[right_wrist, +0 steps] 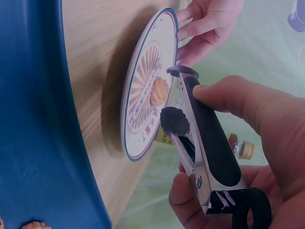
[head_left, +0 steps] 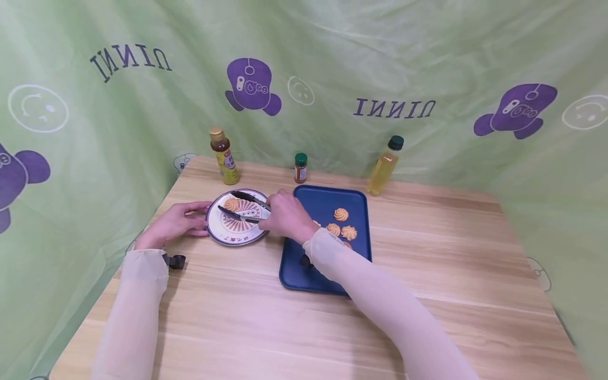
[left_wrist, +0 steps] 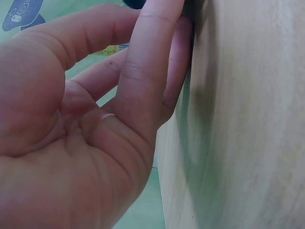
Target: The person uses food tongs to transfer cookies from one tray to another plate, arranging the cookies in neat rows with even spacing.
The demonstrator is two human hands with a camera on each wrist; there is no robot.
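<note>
My right hand (head_left: 288, 215) holds black-tipped metal tongs (right_wrist: 212, 133) over the plate, thumb along one arm. The tong tips stand apart, with the swirled cookie (right_wrist: 159, 91) lying on the plate beyond them. At the left, my left hand (head_left: 178, 221) grips the edge of the round white plate (head_left: 223, 232), which has a blue rim and a red ray pattern. The left wrist view shows the bent fingers (left_wrist: 143, 71) of that hand close to the tabletop; most of the plate is hidden there.
A blue tray (head_left: 309, 198) with several swirled cookies (head_left: 349, 233) lies right of the plate, partly under my right forearm. Along the back stand a gold-capped bottle (head_left: 225, 161), a small green-capped jar (head_left: 301, 169) and a bottle of yellow oil (head_left: 383, 168). A green curtain (head_left: 323, 47) hangs behind.
</note>
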